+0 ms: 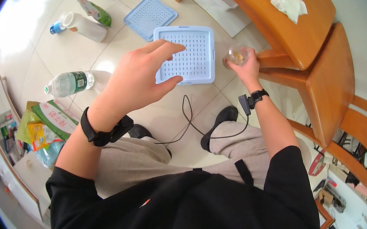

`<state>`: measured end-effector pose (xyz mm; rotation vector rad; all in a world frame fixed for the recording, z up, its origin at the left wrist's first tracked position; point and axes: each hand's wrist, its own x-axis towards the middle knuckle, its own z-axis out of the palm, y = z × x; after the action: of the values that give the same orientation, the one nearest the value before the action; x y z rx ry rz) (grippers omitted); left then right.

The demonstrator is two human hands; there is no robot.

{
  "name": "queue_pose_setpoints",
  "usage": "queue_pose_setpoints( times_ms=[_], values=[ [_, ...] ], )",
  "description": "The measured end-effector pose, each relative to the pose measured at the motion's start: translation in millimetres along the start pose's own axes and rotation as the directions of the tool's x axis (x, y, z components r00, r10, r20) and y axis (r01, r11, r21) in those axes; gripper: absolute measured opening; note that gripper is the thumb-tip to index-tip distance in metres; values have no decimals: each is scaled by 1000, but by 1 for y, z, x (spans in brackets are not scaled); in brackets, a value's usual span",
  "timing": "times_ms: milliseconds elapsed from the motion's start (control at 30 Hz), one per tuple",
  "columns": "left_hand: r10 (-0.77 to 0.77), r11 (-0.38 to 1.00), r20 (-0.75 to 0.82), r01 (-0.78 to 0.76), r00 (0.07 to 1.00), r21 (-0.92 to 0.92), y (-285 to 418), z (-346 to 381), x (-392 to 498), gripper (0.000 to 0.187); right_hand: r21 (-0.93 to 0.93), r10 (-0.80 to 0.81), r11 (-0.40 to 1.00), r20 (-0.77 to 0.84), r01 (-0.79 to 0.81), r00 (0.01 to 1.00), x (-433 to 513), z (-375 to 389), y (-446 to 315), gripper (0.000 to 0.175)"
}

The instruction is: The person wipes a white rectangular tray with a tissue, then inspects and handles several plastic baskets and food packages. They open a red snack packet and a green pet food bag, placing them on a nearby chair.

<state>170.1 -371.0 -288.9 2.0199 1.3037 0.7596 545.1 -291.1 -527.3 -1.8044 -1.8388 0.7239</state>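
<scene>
My right hand (247,70) grips a clear plastic cup (242,53) with some pale yellowish bits inside, close to the edge of a wooden chair. My left hand (144,70) is empty, its thumb and fingers spread apart, and it covers the left part of a light-blue perforated plastic basket (197,55) from my view. That basket rests on the tiled floor in front of my feet. Behind it to the left lies a similar blue perforated plastic panel (148,14), partly overlapped by the basket.
A water bottle (71,83), a white plastic bottle (86,27), a green-and-white pouch (96,11) and smaller bottles stand or lie leftward. At lower left is a box of packets (43,137). A wooden table (307,37) and chair (330,86) border the right. A black cable (188,118) hangs between my legs.
</scene>
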Motion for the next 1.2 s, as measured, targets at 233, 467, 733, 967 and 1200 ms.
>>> queue_pose_setpoints(
  times_ms=[233, 467, 733, 967, 1200],
  values=[
    [-173, 981, 13, 171, 985, 91, -2, -10, -15, 39, -45, -58, 997, -25, 57, 998, 82, 36, -7, 90],
    [-353, 927, -36, 355, 935, 120, 6, -13, -32, 38, 161, -162, 978, 166, 136, 973, 175, 81, -21, 93],
    [-523, 820, -154, 545, 838, 177, 4, -12, -64, 35, 109, -349, 937, 279, 332, 894, 247, 148, -47, 95],
    [-623, 746, -141, 638, 770, 192, 5, -10, -73, 37, 96, -308, 951, 269, 292, 913, 267, 163, -63, 101],
    [-622, 768, -18, 614, 783, 181, -11, -10, -77, 45, 140, 14, 987, 400, -77, 916, 250, 153, -25, 126]
  ],
)
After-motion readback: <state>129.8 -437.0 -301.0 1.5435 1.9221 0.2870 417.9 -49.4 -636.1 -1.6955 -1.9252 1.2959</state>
